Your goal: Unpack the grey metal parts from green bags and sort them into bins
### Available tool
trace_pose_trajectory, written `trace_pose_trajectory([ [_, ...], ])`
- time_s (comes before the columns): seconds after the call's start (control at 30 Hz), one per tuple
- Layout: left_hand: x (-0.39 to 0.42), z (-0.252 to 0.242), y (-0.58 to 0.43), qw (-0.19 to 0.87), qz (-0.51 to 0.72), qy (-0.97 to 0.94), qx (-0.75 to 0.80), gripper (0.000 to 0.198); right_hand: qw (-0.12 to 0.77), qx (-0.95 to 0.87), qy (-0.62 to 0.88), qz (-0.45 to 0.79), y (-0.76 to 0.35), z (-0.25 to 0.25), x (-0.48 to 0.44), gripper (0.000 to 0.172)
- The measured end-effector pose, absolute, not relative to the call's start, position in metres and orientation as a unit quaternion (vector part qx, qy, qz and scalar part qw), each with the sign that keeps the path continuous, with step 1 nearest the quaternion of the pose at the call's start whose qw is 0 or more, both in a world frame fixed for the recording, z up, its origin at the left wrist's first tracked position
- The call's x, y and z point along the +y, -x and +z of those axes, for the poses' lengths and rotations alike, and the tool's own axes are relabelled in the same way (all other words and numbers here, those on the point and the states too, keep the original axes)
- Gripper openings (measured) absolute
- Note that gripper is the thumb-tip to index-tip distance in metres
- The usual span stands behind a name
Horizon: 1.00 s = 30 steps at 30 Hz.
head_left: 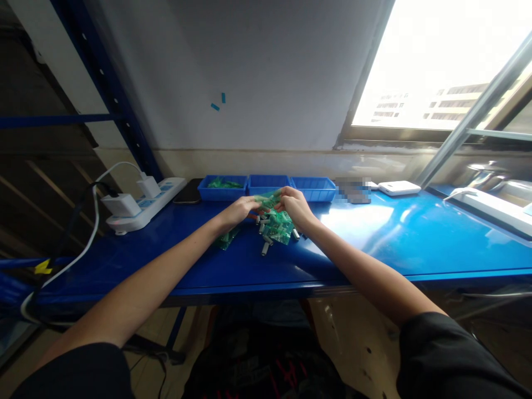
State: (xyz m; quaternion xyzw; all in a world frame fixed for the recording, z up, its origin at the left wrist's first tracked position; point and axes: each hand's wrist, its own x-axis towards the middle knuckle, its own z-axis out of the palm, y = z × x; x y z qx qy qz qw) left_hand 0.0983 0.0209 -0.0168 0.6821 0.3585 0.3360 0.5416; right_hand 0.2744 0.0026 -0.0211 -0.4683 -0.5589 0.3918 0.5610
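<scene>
Both hands meet over the middle of the blue table, holding a green see-through plastic bag [268, 199] between them. My left hand [238, 213] pinches the bag's left side; my right hand [296, 208] grips its right side. Just below lies a pile of green bags [281, 228] with several small silver-grey metal pieces [265, 248] scattered about it, too small to name. Another green bag [226, 238] rests on the table under my left wrist. Whether anything is inside the held bag I cannot tell.
Three blue bins stand in a row at the back: the left bin [203, 194] holds green bags, beside the middle bin [269, 180] and right bin [320, 195]. A power strip [143, 213] and dark phone [188, 192] lie left. A white box [399, 188] sits right.
</scene>
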Motion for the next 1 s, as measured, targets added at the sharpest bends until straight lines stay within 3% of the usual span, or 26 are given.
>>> trace_pose_trajectory([
  [0.63, 0.0188, -0.0146, -0.0983, 0.525, 0.328, -0.698, 0.360, 0.036, 0.573, -0.573, 0.488, 0.324, -0.2764, -0.0229, 0.0060, 0.023],
  [1.0, 0.0179, -0.0143, -0.0985, 0.529, 0.352, -0.670, 0.384, 0.029, 0.592, -0.542, 0.458, 0.382, -0.2734, -0.0181, 0.0026, 0.019],
])
